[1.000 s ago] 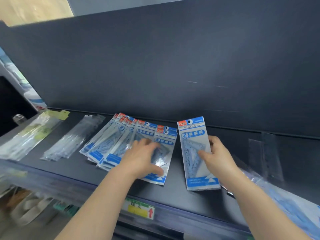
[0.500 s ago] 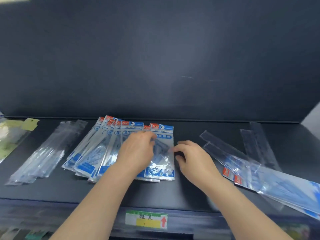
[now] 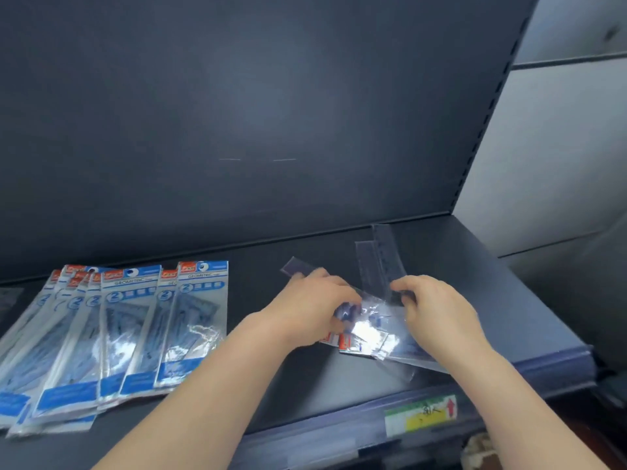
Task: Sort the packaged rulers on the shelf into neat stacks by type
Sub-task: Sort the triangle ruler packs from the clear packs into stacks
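Observation:
On the dark shelf (image 3: 305, 385), several blue-and-white geometric set packs (image 3: 115, 334) lie fanned out at the left. At the right lies a loose pile of clear-wrapped straight rulers (image 3: 369, 330) with red labels. My left hand (image 3: 312, 307) and my right hand (image 3: 437, 310) both rest on this pile, fingers curled onto the wrappers. Two more clear rulers (image 3: 380, 259) lie behind the pile, pointing toward the back panel.
A dark back panel (image 3: 271, 113) rises behind the shelf. The shelf's right end meets a grey wall (image 3: 559, 147). A green-and-yellow price tag (image 3: 420, 415) with a red arrow sits on the front rail.
Both hands left the geometric set packs and moved right onto the clear ruler pile. The pack my right hand held now lies on the fanned stack. The view has swung right.

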